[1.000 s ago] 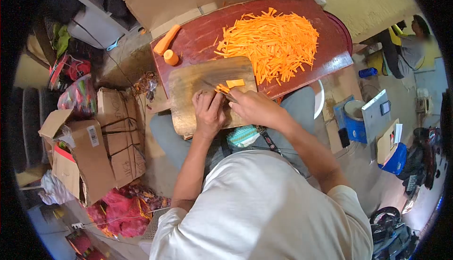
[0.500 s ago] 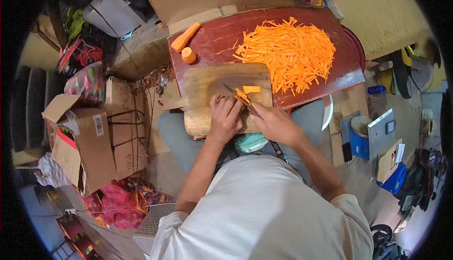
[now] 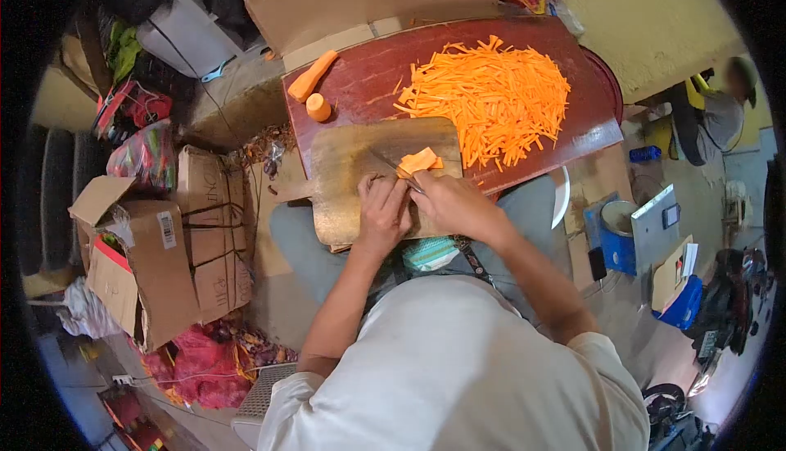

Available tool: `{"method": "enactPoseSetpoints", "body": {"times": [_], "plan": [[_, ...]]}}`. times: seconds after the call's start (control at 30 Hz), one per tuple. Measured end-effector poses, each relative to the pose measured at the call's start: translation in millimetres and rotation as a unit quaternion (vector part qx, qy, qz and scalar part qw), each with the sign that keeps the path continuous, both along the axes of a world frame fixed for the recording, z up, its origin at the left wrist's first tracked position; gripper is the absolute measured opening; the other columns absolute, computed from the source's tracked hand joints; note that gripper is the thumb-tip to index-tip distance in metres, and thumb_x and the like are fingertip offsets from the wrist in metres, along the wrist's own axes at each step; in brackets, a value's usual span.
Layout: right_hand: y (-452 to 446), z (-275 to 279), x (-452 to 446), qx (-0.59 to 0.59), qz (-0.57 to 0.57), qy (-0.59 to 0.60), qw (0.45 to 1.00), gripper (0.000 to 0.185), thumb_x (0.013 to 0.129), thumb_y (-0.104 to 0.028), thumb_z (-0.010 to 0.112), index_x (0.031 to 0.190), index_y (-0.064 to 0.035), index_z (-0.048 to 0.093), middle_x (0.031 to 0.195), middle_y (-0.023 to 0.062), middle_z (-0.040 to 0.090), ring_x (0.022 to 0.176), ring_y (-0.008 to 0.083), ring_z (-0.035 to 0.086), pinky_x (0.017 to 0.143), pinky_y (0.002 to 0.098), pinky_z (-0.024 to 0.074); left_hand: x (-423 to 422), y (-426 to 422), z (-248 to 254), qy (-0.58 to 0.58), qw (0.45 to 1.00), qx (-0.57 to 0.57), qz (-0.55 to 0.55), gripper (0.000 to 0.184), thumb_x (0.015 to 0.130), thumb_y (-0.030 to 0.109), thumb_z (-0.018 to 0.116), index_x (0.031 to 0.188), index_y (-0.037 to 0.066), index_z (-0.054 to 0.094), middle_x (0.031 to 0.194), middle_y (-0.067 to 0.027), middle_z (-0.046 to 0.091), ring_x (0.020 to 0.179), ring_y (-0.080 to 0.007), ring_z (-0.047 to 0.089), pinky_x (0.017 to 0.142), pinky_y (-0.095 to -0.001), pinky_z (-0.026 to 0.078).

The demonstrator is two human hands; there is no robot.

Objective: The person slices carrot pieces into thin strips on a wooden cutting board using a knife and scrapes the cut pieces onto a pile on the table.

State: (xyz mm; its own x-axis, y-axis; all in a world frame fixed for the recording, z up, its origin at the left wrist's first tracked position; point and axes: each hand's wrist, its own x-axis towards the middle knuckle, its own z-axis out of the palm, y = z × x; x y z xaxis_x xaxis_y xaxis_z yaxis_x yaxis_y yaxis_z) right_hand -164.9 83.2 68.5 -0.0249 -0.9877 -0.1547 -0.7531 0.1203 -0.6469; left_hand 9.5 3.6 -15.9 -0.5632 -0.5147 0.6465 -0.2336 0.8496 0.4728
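My right hand (image 3: 455, 205) is wrapped around the handle of a knife (image 3: 383, 158), whose dark blade slants up and left over the wooden cutting board (image 3: 336, 205). Close beside the blade, my left hand (image 3: 385, 212) has its fingers curled down against the board; whatever lies under the fingertips is hidden. Thick carrot slices (image 3: 419, 161) rest on the board just past the knife, partly stacked. A wide heap of carrot strips (image 3: 491, 99) covers much of the red table (image 3: 368, 70) behind the board. At the table's left lie a whole peeled carrot (image 3: 313, 76) and a short carrot piece (image 3: 318, 108).
The board's near part lies over my lap. Cardboard boxes (image 3: 155, 262) stand on the left, near a red mesh sack (image 3: 196, 365). To the right are a blue container (image 3: 616, 242) and a phone (image 3: 597, 263). Another person (image 3: 720, 123) is at the far right.
The carrot slices beside the blade have shifted and now sit bunched together. My right hand has moved slightly up and left, nearer my left hand. The whole view has shifted a little.
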Motion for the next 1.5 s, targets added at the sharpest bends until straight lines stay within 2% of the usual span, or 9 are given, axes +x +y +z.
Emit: {"method": "enactPoseSetpoints", "body": {"times": [0.27, 0.37, 0.77, 0.87, 0.97, 1.17, 1.27, 1.37, 1.5], "plan": [[36, 28, -12, -0.032, -0.031, -0.106, 0.993, 0.024, 0.105, -0.020, 0.065, 0.118, -0.0002, 0.062, 0.094, 0.0298, 0.069, 0.092, 0.0520, 0.069, 0.076, 0.0555, 0.0525, 3, 0, 6, -0.008, 1.000, -0.025, 0.008, 0.042, 0.074, -0.002, 0.079, 0.115, 0.002, 0.073, 0.109, -0.0145, 0.066, 0.099, -0.0342, 0.066, 0.106, -0.0577, 0.046], [48, 37, -11, 0.016, -0.017, -0.099, 0.995, 0.028, 0.106, -0.022, 0.062, 0.124, 0.0000, 0.061, 0.098, 0.0324, 0.073, 0.094, 0.0554, 0.070, 0.080, 0.0624, 0.0546, 7, 0, 2, -0.014, 1.000, -0.016, -0.005, 0.043, 0.073, -0.002, 0.079, 0.115, 0.002, 0.073, 0.110, -0.0145, 0.065, 0.101, -0.0335, 0.066, 0.106, -0.0581, 0.046], [59, 55, -10, 0.054, -0.024, -0.070, 0.996, 0.035, 0.106, -0.018, 0.064, 0.135, 0.0009, 0.057, 0.101, 0.0315, 0.072, 0.096, 0.0537, 0.069, 0.078, 0.0593, 0.0536, 5, -3, 7, 0.011, 1.000, -0.008, -0.021, 0.045, 0.076, 0.001, 0.084, 0.119, 0.001, 0.070, 0.111, -0.0156, 0.066, 0.102, -0.0346, 0.067, 0.101, -0.0566, 0.050], [45, 58, -2, 0.044, -0.025, -0.076, 0.996, 0.032, 0.107, -0.019, 0.063, 0.130, 0.0018, 0.057, 0.100, 0.0315, 0.072, 0.095, 0.0541, 0.069, 0.078, 0.0608, 0.0537, 4, -2, 7, 0.022, 1.000, -0.002, -0.023, 0.046, 0.075, 0.000, 0.084, 0.119, 0.001, 0.071, 0.112, -0.0156, 0.066, 0.102, -0.0350, 0.067, 0.100, -0.0564, 0.050], [16, 7, 0, 0.079, -0.007, -0.013, 0.997, 0.029, 0.107, -0.021, 0.063, 0.124, 0.0015, 0.057, 0.098, 0.0309, 0.072, 0.094, 0.0541, 0.070, 0.077, 0.0621, 0.0534, 6, -3, 1, 0.021, 0.999, -0.001, -0.025, 0.047, 0.073, -0.002, 0.082, 0.118, 0.001, 0.071, 0.114, -0.0154, 0.067, 0.104, -0.0349, 0.068, 0.101, -0.0562, 0.050], [-2, -7, -6, 0.056, -0.009, -0.001, 0.998, 0.029, 0.106, -0.024, 0.065, 0.119, 0.0012, 0.058, 0.096, 0.0305, 0.072, 0.094, 0.0539, 0.070, 0.077, 0.0621, 0.0533, 7, -2, -6, 0.023, 1.000, -0.015, -0.011, 0.047, 0.071, -0.003, 0.079, 0.118, 0.001, 0.072, 0.117, -0.0152, 0.069, 0.101, -0.0338, 0.069, 0.105, -0.0569, 0.048], [13, 28, -9, 0.070, -0.046, -0.078, 0.993, 0.026, 0.106, -0.023, 0.066, 0.115, 0.0001, 0.059, 0.094, 0.0298, 0.071, 0.090, 0.0535, 0.070, 0.075, 0.0606, 0.0529, 8, -2, -3, 0.008, 1.000, -0.014, -0.007, 0.047, 0.072, -0.003, 0.079, 0.118, 0.002, 0.072, 0.117, -0.0147, 0.069, 0.100, -0.0326, 0.069, 0.108, -0.0575, 0.046], [39, 33, -15, -0.007, -0.033, -0.081, 0.996, 0.024, 0.105, -0.023, 0.067, 0.114, -0.0013, 0.060, 0.093, 0.0290, 0.071, 0.086, 0.0531, 0.069, 0.073, 0.0600, 0.0515, 9, -2, 0, 0.012, 1.000, -0.007, -0.006, 0.047, 0.071, -0.003, 0.080, 0.118, 0.002, 0.073, 0.116, -0.0137, 0.070, 0.099, -0.0314, 0.069, 0.109, -0.0583, 0.045], [55, 54, -11, 0.060, -0.038, -0.051, 0.996, 0.027, 0.107, -0.025, 0.063, 0.118, -0.0010, 0.059, 0.095, 0.0299, 0.072, 0.089, 0.0537, 0.069, 0.074, 0.0615, 0.0520, 8, -3, 0, 0.006, 1.000, -0.007, -0.007, 0.048, 0.070, -0.002, 0.079, 0.118, 0.002, 0.073, 0.115, -0.0124, 0.070, 0.099, -0.0311, 0.069, 0.109, -0.0593, 0.045]]}}
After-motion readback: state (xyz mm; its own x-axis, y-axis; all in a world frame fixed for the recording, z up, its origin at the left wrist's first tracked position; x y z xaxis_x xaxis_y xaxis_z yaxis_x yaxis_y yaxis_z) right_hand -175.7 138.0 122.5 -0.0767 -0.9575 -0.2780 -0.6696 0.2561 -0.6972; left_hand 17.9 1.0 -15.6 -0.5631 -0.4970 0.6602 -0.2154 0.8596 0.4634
